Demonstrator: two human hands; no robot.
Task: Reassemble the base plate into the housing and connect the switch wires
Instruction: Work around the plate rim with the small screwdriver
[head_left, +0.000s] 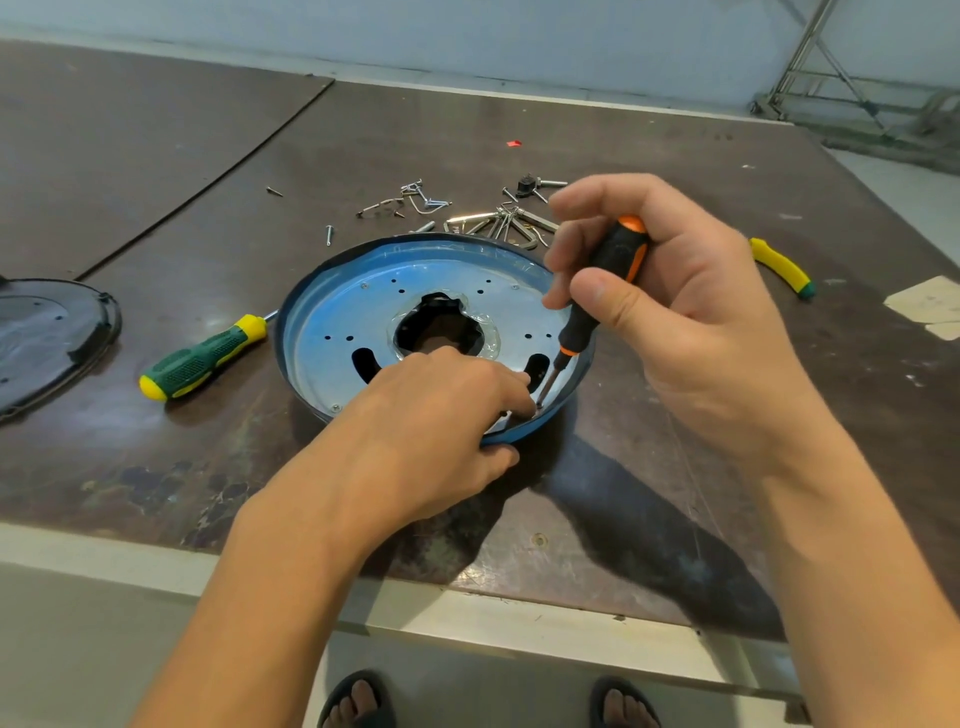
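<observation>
A round blue housing (306, 306) lies open side up in the middle of the table, with a silvery base plate (431, 283) seated inside it. My right hand (670, 312) grips a black-and-orange screwdriver (613, 270), held upright with its tip at a screw near the plate's front right rim. My left hand (441, 421) holds the housing's front edge, its thumb under the rim and its fingertips pressed on the plate beside the tip. The screw itself is mostly hidden by my fingers. No switch wires are in view.
A green-and-yellow screwdriver (202, 358) lies left of the housing. Loose screws, clips and small metal parts (467, 213) are scattered behind it. A black round cover (47, 338) sits at the far left, a yellow-handled tool (782, 267) at the right. The table's front edge is close to me.
</observation>
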